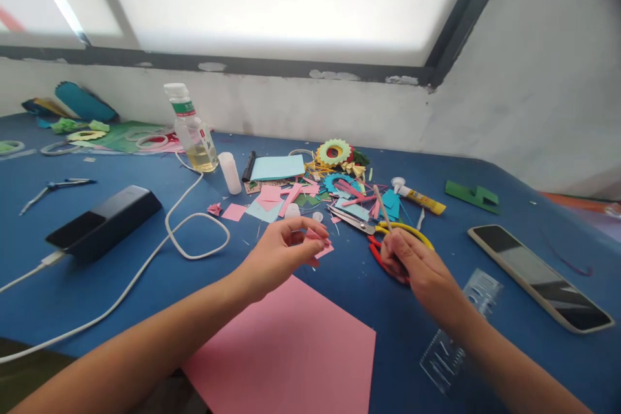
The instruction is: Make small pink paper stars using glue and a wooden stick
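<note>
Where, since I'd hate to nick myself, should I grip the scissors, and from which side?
I'd take the scissors by the yellow handle and red handle, coming from the near right. The handles lie that way, while the blades point away toward the paper scraps. The right hand, holding a thin stick, partly covers the handles and may need to shift.

The pink paper piece (315, 235) looks matt, the phone screen (538, 273) glossy.
</note>
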A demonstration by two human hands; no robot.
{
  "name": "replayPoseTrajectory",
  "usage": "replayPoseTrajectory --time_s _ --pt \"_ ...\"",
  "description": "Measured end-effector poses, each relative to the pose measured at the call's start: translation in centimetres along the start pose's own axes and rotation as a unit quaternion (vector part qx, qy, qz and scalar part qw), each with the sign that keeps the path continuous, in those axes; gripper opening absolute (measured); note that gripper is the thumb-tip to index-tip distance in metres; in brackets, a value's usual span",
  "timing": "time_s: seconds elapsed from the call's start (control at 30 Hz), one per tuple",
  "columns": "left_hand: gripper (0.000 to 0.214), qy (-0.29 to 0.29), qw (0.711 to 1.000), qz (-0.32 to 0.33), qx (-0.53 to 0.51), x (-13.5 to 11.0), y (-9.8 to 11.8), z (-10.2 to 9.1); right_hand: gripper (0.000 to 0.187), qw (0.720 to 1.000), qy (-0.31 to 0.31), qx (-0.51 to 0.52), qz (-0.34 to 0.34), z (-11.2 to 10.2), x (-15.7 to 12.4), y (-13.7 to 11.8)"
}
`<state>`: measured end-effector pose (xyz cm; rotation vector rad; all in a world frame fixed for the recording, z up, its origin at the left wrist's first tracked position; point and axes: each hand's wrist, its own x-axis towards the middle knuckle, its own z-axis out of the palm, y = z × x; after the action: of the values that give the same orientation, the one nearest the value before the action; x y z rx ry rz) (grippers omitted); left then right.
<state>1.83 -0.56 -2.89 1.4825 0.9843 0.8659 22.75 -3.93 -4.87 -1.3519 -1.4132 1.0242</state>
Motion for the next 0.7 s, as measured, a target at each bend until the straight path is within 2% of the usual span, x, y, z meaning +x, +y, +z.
replayPoseTrajectory --time_s 0.1,0.17,0.27,0.37,0.5,0.6,0.7 --pt "0.013 0.058 0.995 0.052 0.058 1.1 0.2 -1.9 0.048 1.0 0.012 0.01 0.008 -0.1 0.3 0.1" --pt "0.019 0.124 0.984 0.087 0.097 2.0 0.2 -3.8 0.049 1.0 0.02 0.015 0.013 -0.2 0.4 0.2" --pt "0.027 0.195 0.965 0.104 0.143 3.1 0.0 -6.2 0.05 0.999 0.023 0.023 0.019 -0.2 0.6 0.3" --pt "0.026 0.198 0.96 0.092 0.174 3.8 -0.6 -7.4 0.051 0.999 0.019 0.033 0.026 -0.1 0.7 0.5" --pt "0.026 0.204 0.958 0.081 0.186 3.9 -0.8 -7.7 0.05 0.998 0.024 0.04 0.033 -0.1 0.8 0.5" --pt "0.028 0.237 0.952 0.08 0.178 3.5 0.1 -8.4 0.05 0.998 0.034 0.039 0.035 -0.3 0.9 0.6" --pt "0.032 0.294 0.938 0.09 0.159 2.9 1.4 -9.9 0.049 0.998 0.047 0.038 0.033 -0.5 1.1 0.9"
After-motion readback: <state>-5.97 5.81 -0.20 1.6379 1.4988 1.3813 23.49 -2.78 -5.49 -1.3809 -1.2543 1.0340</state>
